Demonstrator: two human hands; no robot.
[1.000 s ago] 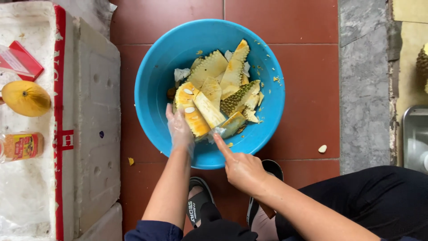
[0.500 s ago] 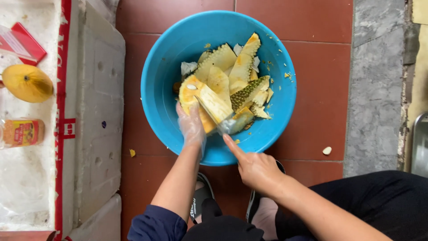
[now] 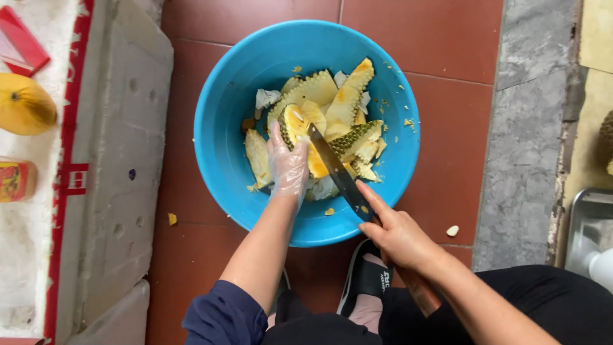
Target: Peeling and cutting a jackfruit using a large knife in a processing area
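A yellow mango (image 3: 24, 104) is lying on the white foam box (image 3: 121, 147) at the far left. Your left hand (image 3: 287, 165), wearing a clear glove, is pressing flat and open on a jackfruit piece (image 3: 295, 122) inside the blue basin (image 3: 223, 128) on the red tiled floor (image 3: 447, 121). Your right hand (image 3: 397, 231) is gripping the knife (image 3: 333, 167), fingers closed round its handle, with the blade lying against the fruit.
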